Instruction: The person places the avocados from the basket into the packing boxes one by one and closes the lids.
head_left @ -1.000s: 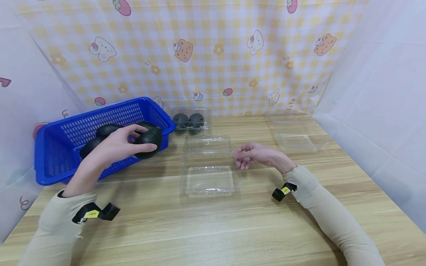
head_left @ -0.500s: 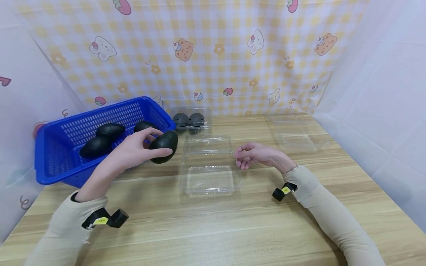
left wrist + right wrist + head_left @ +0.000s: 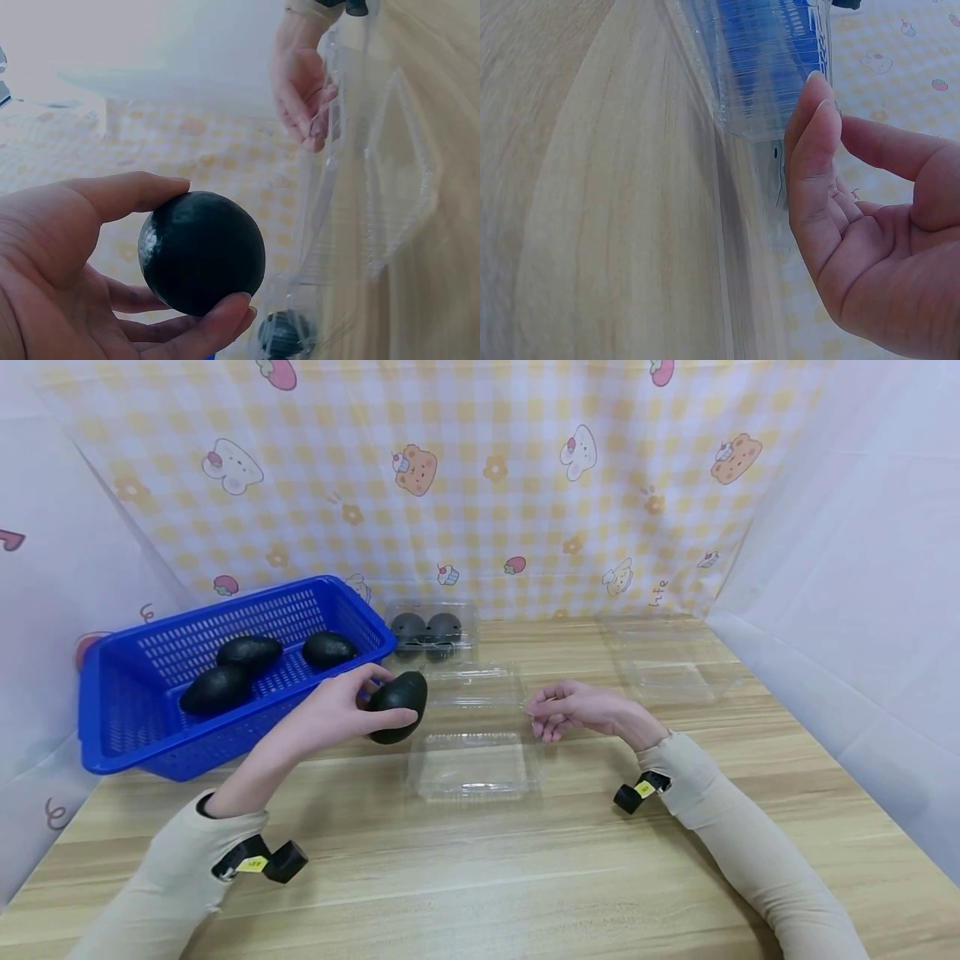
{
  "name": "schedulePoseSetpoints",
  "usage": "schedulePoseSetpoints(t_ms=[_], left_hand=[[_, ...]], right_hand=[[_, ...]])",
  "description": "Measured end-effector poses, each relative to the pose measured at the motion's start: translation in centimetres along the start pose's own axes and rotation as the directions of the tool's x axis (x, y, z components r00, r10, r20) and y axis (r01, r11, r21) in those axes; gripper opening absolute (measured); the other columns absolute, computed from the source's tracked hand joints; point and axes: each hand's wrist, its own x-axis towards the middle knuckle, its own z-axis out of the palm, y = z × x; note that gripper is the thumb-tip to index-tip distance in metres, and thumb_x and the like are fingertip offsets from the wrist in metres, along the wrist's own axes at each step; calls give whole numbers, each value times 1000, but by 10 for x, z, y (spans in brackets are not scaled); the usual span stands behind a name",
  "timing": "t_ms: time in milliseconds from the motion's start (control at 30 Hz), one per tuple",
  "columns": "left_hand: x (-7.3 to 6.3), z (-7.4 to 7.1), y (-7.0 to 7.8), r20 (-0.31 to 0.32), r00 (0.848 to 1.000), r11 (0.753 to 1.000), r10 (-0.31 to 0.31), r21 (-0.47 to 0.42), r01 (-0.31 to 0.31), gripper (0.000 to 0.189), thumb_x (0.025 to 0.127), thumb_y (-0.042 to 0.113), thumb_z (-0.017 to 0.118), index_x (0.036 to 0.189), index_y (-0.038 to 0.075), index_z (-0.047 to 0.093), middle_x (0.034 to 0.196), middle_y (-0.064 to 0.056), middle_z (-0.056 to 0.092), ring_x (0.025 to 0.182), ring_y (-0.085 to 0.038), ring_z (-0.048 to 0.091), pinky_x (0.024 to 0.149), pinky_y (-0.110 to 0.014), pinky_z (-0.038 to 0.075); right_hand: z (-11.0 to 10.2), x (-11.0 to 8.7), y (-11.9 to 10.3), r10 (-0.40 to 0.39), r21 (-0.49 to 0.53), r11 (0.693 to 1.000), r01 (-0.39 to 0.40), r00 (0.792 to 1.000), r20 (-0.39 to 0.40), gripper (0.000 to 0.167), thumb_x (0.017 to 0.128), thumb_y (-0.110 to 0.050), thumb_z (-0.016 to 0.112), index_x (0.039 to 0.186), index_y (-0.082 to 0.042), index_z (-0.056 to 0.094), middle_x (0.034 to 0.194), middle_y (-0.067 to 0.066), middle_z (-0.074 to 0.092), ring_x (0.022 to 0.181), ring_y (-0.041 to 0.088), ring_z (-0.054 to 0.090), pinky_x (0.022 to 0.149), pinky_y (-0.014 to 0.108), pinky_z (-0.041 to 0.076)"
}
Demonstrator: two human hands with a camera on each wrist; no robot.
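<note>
My left hand (image 3: 333, 714) grips a dark green avocado (image 3: 399, 706) between thumb and fingers, in the air beside the left edge of an opened clear plastic clamshell box (image 3: 474, 768). The left wrist view shows the avocado (image 3: 202, 253) end-on, round and dark. At the box's right side, my right hand (image 3: 577, 706) pinches its rim between thumb and fingertips. In the right wrist view the same hand (image 3: 870, 232) meets the box's edge (image 3: 765, 131). The box lies lid back on the table, and I see nothing inside it.
A blue plastic basket (image 3: 202, 743) with 3 avocados (image 3: 217, 691) stands at the left. Behind the clamshell, a clear box (image 3: 468, 610) holds dark round fruits (image 3: 444, 631). Another clear box (image 3: 667, 681) lies at the back right. A checked curtain (image 3: 487, 510) hangs behind the wooden table (image 3: 480, 877).
My left hand has carried the avocado right, from over the basket's edge to the clamshell's left side, uncovering another avocado in the basket. My right hand stays at the rim.
</note>
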Motion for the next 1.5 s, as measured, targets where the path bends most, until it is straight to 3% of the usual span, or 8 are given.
schedulePoseSetpoints(t_ms=[167, 367, 967, 1133, 1367, 1500], left_hand=[[2, 9, 1, 39, 999, 998, -23, -56, 25, 69, 87, 49, 77, 136, 6, 54, 115, -14, 65, 105, -28, 61, 83, -43, 54], [4, 22, 3, 87, 996, 986, -32, -160, 45, 67, 88, 44, 78, 135, 4, 53, 115, -17, 63, 103, -30, 63, 75, -42, 60], [8, 50, 11, 126, 992, 979, 6, -202, 20, 62, 90, 44, 75, 131, 3, 54, 113, -18, 63, 100, -29, 63, 70, -38, 61], [12, 58, 10, 128, 991, 984, 33, -177, -9, 61, 90, 44, 74, 129, 3, 55, 112, -16, 64, 97, -27, 64, 69, -36, 59], [18, 73, 10, 121, 991, 996, 60, -66, -52, 59, 88, 53, 73, 123, 7, 59, 105, -7, 67, 95, -21, 63, 79, -37, 53], [21, 81, 11, 128, 990, 997, 62, -57, -55, 57, 87, 52, 74, 121, 9, 60, 101, -5, 66, 91, -19, 62, 77, -36, 52]], right_hand=[[1, 0, 0, 3, 3, 1000, -3, 1000, -2, 24, 105, -8, 53, 117, 12, 49, 89, 11, 68, 74, 16, 66, 67, 25, 55], [0, 0, -1, 4, -6, 1000, -4, 1000, -2, 26, 105, -9, 53, 118, 13, 49, 89, 11, 68, 74, 16, 67, 68, 25, 55], [1, 0, -1, -3, -15, 1000, 3, 1000, 8, 27, 105, -10, 53, 119, 13, 49, 89, 10, 68, 75, 16, 67, 69, 25, 55], [2, 1, -1, -2, -21, 1000, 2, 1000, 6, 27, 105, -10, 53, 119, 14, 49, 89, 10, 68, 75, 16, 67, 69, 25, 55], [3, 1, -1, -1, -22, 1000, 1, 1000, 1, 28, 105, -11, 53, 118, 13, 49, 89, 10, 68, 75, 16, 67, 69, 25, 55], [2, 2, 0, -5, -16, 1000, 5, 1000, 4, 26, 105, -10, 53, 117, 13, 50, 88, 10, 68, 75, 16, 67, 68, 25, 55]])
